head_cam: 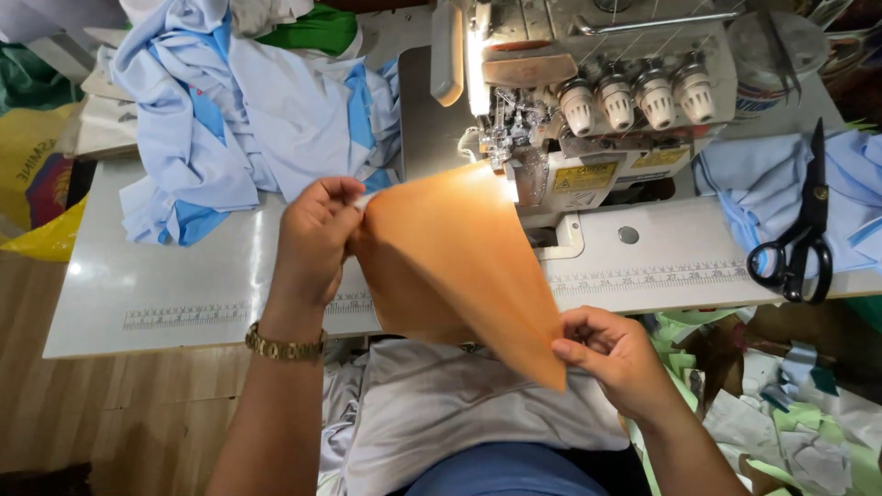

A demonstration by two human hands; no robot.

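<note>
Orange cloth held up at a sewing machine

Counter, one, white and smooth, carries one pale blue heap of soft shirts, one grey metal machine with four ribbed knobs, and one pair of black scissors. One orange cloth, smooth and roughly triangular, hangs above the counter's front edge, its tip at the needle. Left hand pinches its upper edge; right hand pinches its lower corner. One gold bracelet circles the left wrist.

White sewing table, overlock machine, blue garments, black scissors
</note>
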